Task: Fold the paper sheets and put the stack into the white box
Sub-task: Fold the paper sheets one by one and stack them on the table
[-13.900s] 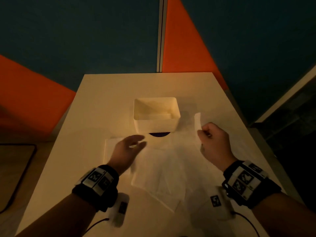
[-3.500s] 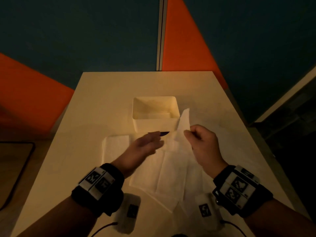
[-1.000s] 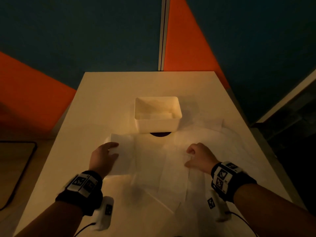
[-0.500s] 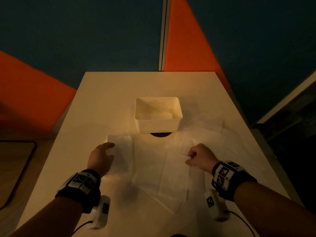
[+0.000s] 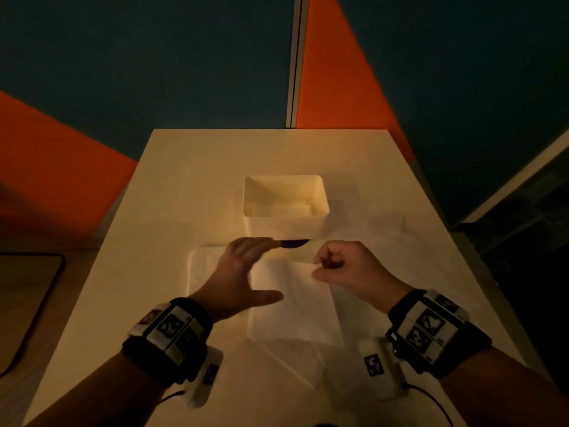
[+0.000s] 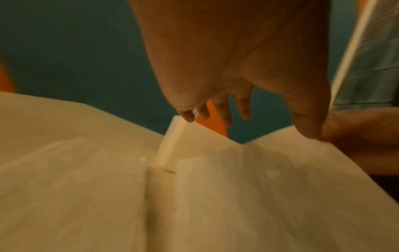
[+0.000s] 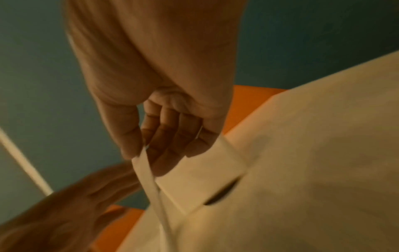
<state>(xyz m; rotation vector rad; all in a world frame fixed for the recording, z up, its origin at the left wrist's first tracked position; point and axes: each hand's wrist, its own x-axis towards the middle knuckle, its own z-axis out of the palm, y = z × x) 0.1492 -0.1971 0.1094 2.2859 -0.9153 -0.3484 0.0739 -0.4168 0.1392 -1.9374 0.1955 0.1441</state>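
The white box (image 5: 284, 224) stands mid-table with a folded sheet lying inside it. Just in front of it, my right hand (image 5: 334, 268) pinches the far right corner of a folded white paper sheet (image 5: 292, 303) between thumb and curled fingers and lifts it; the right wrist view shows the paper edge (image 7: 146, 172) caught at my thumb. My left hand (image 5: 243, 272) hovers flat, fingers straight and thumb spread, over the sheet's left side, holding nothing. Another folded sheet (image 5: 204, 269) lies flat to the left. More thin sheets (image 5: 385, 241) lie spread on the right.
A dark round mark (image 5: 294, 243) shows at the box's front foot. The pale table (image 5: 184, 186) has bare surface behind and left of the box. Blue and orange wall panels stand past its far edge. A dark mat (image 5: 27, 303) lies on the floor at left.
My left hand has left the folded sheet at left and swung right, over the middle sheet. My right hand has risen slightly, lifting the sheet's corner.
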